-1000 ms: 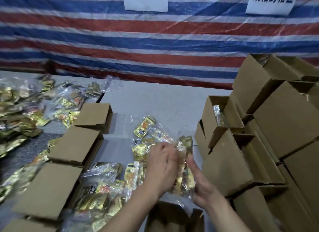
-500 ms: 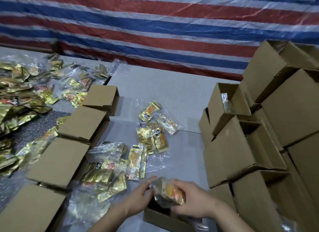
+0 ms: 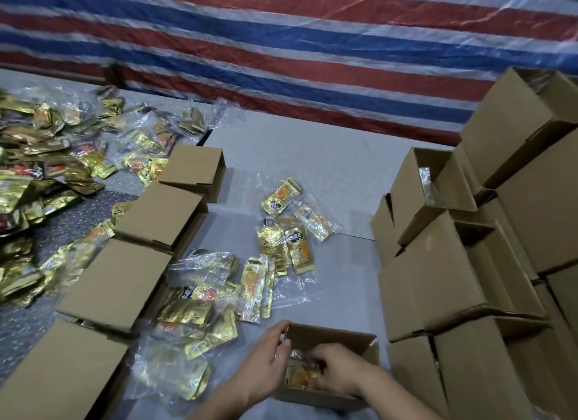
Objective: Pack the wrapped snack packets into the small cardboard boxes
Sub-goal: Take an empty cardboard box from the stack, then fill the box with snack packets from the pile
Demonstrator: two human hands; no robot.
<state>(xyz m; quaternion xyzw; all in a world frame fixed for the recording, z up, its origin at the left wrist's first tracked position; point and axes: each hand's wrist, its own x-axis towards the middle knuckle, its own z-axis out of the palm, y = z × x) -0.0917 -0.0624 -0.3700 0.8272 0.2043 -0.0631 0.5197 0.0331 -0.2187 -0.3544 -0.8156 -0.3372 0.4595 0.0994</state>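
Packet bundle, carried above the surface half a second ago, now sits inside the open box. Right hand presses it down, fingers curled on it. Left hand steadies the box wall, fingers wrapped over its rim. Loose packets remain unpacked.

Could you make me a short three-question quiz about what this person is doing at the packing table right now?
1. True or false: the right hand is inside the open box.
2. Which hand grips the box's left wall? A) left hand B) right hand C) neither
3. Fill in: the stacked cardboard boxes stand on the person's ____ side.

Key: 1 true, its fingers are on the wrapped snack packets in the box. 2 A. 3 right.
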